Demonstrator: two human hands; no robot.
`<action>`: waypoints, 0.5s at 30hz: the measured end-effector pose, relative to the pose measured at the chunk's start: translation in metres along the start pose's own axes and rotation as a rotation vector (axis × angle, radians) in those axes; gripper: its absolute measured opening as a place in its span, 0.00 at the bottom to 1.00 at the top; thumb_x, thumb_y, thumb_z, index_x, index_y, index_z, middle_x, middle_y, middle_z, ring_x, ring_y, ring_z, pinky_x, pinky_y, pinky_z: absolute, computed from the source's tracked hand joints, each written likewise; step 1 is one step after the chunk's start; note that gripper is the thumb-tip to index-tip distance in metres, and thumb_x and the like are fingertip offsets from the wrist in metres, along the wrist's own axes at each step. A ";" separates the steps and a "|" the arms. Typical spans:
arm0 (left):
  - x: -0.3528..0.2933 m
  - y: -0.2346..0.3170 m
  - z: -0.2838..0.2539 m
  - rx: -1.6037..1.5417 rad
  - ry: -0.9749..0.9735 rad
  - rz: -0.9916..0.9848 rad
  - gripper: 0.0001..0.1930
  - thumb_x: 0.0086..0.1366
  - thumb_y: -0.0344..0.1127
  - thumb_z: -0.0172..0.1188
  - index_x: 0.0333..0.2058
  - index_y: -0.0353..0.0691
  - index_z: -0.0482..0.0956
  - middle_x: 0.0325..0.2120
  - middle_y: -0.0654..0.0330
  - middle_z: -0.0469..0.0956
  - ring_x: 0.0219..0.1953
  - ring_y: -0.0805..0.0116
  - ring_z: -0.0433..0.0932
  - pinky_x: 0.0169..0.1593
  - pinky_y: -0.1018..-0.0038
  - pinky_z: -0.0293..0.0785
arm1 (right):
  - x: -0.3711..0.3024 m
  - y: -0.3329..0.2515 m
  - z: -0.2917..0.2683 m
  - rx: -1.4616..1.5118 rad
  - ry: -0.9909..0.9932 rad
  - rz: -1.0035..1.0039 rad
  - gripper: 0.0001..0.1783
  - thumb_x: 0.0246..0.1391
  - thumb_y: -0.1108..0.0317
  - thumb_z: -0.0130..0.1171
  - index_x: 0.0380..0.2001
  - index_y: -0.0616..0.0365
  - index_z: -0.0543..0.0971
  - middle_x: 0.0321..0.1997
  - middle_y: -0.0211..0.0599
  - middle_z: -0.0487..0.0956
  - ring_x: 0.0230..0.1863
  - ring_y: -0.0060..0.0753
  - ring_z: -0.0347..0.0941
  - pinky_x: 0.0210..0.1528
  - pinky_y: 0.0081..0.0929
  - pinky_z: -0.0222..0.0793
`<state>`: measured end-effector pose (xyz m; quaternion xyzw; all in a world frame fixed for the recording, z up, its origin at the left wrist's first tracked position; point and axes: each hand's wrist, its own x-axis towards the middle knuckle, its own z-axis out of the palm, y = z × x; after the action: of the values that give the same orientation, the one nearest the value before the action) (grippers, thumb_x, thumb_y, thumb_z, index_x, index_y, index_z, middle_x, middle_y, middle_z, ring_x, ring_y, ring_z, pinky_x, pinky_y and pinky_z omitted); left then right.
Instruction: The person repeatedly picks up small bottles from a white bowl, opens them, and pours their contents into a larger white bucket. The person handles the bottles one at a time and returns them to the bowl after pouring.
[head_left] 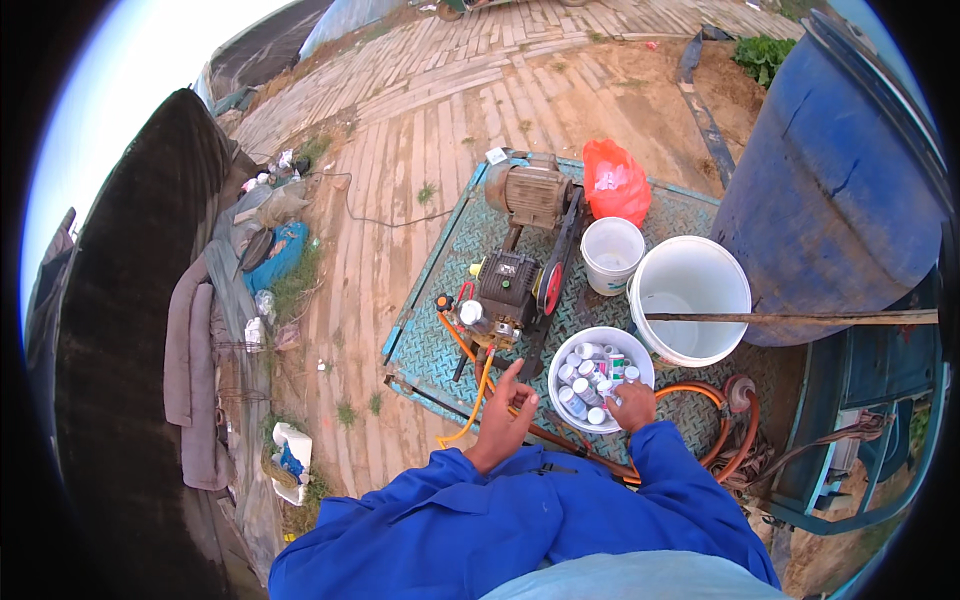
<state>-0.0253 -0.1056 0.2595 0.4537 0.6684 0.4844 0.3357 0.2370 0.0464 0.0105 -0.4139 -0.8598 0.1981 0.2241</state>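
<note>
A blue barrel [835, 190] towers beside a green metal platform [430, 350] carrying a motor pump [515, 285], a large white bucket [690, 300] and a smaller one [611, 255]. Nearest the person, a white tub of small bottles [598, 378] sits under the right hand [632, 405], fingers curled on a bottle. The left hand [507, 415] hovers alongside, fingers apart, empty.

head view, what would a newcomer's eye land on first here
Probably the big blue barrel at the right, then the white bucket of small bottles at centre, where the right hand reaches in while the left hand hovers open beside it. Behind sit a motor pump and a red bag.
</note>
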 end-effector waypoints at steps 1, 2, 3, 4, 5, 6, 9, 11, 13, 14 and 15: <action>0.000 0.007 -0.005 0.141 0.079 0.199 0.31 0.78 0.30 0.65 0.74 0.30 0.66 0.41 0.58 0.83 0.41 0.70 0.82 0.51 0.67 0.81 | 0.000 0.000 0.000 -0.011 -0.020 0.006 0.14 0.50 0.53 0.78 0.30 0.51 0.89 0.33 0.39 0.88 0.44 0.52 0.83 0.48 0.54 0.78; 0.002 0.012 -0.015 0.277 0.135 0.369 0.29 0.76 0.29 0.65 0.72 0.30 0.69 0.41 0.58 0.83 0.40 0.70 0.82 0.50 0.66 0.81 | 0.000 0.000 -0.001 -0.031 -0.076 0.046 0.14 0.50 0.52 0.78 0.31 0.51 0.90 0.34 0.38 0.89 0.45 0.51 0.83 0.49 0.53 0.78; 0.001 0.017 -0.021 0.375 0.195 0.439 0.27 0.75 0.29 0.66 0.70 0.30 0.71 0.41 0.57 0.83 0.40 0.69 0.82 0.50 0.65 0.81 | 0.000 0.000 -0.001 -0.025 -0.046 0.030 0.14 0.50 0.52 0.78 0.31 0.51 0.90 0.34 0.38 0.89 0.44 0.51 0.84 0.49 0.54 0.78; 0.002 0.019 -0.028 0.336 0.203 0.599 0.26 0.74 0.28 0.66 0.67 0.31 0.73 0.40 0.57 0.82 0.39 0.69 0.82 0.49 0.63 0.81 | 0.000 0.000 -0.001 -0.030 -0.058 0.047 0.14 0.50 0.52 0.78 0.31 0.51 0.90 0.34 0.38 0.89 0.44 0.52 0.84 0.49 0.54 0.78; 0.001 0.019 -0.031 0.262 0.217 0.659 0.24 0.73 0.27 0.66 0.65 0.31 0.74 0.40 0.56 0.82 0.39 0.68 0.82 0.49 0.62 0.81 | -0.001 0.000 0.000 -0.033 -0.070 0.063 0.14 0.50 0.52 0.78 0.30 0.51 0.90 0.34 0.39 0.88 0.44 0.52 0.84 0.48 0.54 0.78; 0.001 0.016 -0.034 0.160 0.263 0.725 0.22 0.72 0.27 0.67 0.62 0.31 0.76 0.40 0.55 0.82 0.38 0.68 0.82 0.48 0.61 0.81 | 0.000 0.000 0.000 -0.027 -0.058 0.049 0.14 0.50 0.52 0.78 0.30 0.51 0.90 0.34 0.39 0.88 0.43 0.52 0.84 0.48 0.54 0.78; -0.001 -0.009 -0.016 0.183 -0.100 0.255 0.23 0.76 0.31 0.66 0.67 0.32 0.76 0.40 0.57 0.84 0.39 0.69 0.82 0.46 0.65 0.81 | -0.002 0.001 0.001 -0.009 -0.030 0.016 0.15 0.50 0.52 0.78 0.30 0.51 0.90 0.33 0.40 0.88 0.43 0.53 0.84 0.47 0.55 0.78; -0.008 -0.030 -0.007 0.189 -0.341 -0.179 0.29 0.79 0.36 0.67 0.73 0.34 0.72 0.40 0.60 0.85 0.38 0.73 0.82 0.43 0.71 0.80 | -0.001 0.002 0.003 -0.024 -0.060 0.035 0.15 0.50 0.52 0.77 0.30 0.52 0.90 0.33 0.41 0.88 0.42 0.54 0.83 0.46 0.55 0.78; -0.018 -0.046 0.000 0.127 -0.309 -0.124 0.28 0.79 0.36 0.67 0.72 0.34 0.73 0.38 0.62 0.84 0.37 0.74 0.82 0.43 0.71 0.80 | -0.001 0.003 0.004 -0.014 -0.038 0.013 0.15 0.50 0.52 0.77 0.30 0.52 0.90 0.33 0.41 0.88 0.41 0.54 0.83 0.46 0.55 0.78; -0.020 -0.051 0.001 0.115 -0.309 -0.197 0.27 0.79 0.36 0.67 0.72 0.34 0.74 0.38 0.63 0.84 0.36 0.75 0.81 0.42 0.71 0.80 | -0.001 0.003 0.004 -0.029 -0.075 0.054 0.15 0.50 0.52 0.77 0.30 0.52 0.90 0.33 0.41 0.88 0.41 0.54 0.83 0.45 0.55 0.78; -0.022 -0.055 0.002 0.055 -0.288 -0.185 0.26 0.80 0.35 0.66 0.72 0.35 0.74 0.37 0.63 0.83 0.36 0.75 0.81 0.42 0.71 0.80 | -0.001 0.004 0.005 -0.021 -0.072 0.049 0.15 0.50 0.52 0.77 0.29 0.52 0.89 0.32 0.41 0.88 0.41 0.54 0.83 0.45 0.55 0.78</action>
<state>-0.0310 -0.1316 0.2069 0.4642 0.6652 0.3629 0.4586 0.2372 0.0472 0.0047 -0.4299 -0.8589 0.2091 0.1838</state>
